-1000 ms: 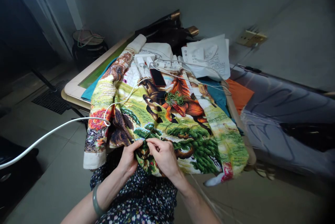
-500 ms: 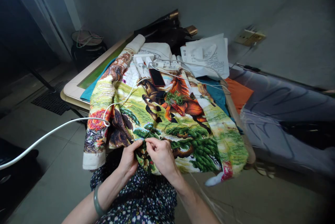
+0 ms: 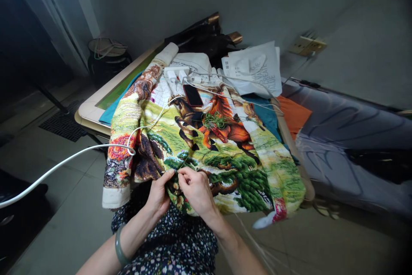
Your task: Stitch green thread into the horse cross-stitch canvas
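A large embroidered cloth (image 3: 206, 146) with running horses and green trees lies over the table and hangs toward my lap, its left side rolled up. My left hand (image 3: 159, 193) grips the cloth near its front edge, thumb on top. Right beside it, my right hand (image 3: 195, 189) is closed in a pinch close to the left thumb. What sits between its fingertips is too small to make out. A tangle of green thread (image 3: 215, 119) rests on the cloth, with a small red-handled tool (image 3: 220, 134) partly under it.
A phone (image 3: 193, 95) and a white power strip (image 3: 176, 71) lie on the cloth's far part. A white cable (image 3: 64, 161) crosses from the left. White bags (image 3: 252, 67) and black plastic (image 3: 196, 32) are at the back. A wall socket (image 3: 308, 46) is at right.
My right hand has shifted very slightly up and left, staying near the left thumb. The left hand keeps its grip on the cloth.
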### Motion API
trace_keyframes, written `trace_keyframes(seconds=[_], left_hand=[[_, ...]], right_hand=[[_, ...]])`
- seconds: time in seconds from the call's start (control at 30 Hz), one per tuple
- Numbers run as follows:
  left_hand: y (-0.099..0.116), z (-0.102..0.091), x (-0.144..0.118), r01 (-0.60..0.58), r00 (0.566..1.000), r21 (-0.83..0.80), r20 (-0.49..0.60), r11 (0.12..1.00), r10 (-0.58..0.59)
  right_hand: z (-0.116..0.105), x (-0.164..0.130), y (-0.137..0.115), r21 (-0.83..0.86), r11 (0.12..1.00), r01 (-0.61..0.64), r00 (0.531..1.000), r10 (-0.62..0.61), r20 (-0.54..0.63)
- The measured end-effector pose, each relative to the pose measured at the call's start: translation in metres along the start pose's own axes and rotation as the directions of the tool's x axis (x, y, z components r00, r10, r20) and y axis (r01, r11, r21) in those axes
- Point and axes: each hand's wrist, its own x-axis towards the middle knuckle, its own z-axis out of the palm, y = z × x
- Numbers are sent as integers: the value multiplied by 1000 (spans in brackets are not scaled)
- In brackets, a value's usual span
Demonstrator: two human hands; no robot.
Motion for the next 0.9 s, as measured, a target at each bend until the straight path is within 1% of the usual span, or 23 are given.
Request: trace_keyframes(seconds=[0.07,0.23,0.4,0.5,0.73,0.9], left_hand=[[0,1,0,-15,1000,2,-6,1000,15],[1,1,1,-42,999,46,-7,998,43],[2,2,1,-31,999,51,-13,998,32],[2,2,2,-22,999,47,-22,999,23],[2,0,3,-3,1000,40,-16,999,4],[3,0,2,26,1000,22,1,999,-26]], right_hand=[[-2,0,3,50,999,16,1000,-15,-7],[-6,3,14,111,991,78,997,-76,-21],[-6,8,21,214,972,101,995,-103,-1],[-6,10,22,236,965,113,993,-116,-1],[-1,9,19,171,978,123,992,-121,-23],[-2,3,15,25,992,122,992,-122,-23]])
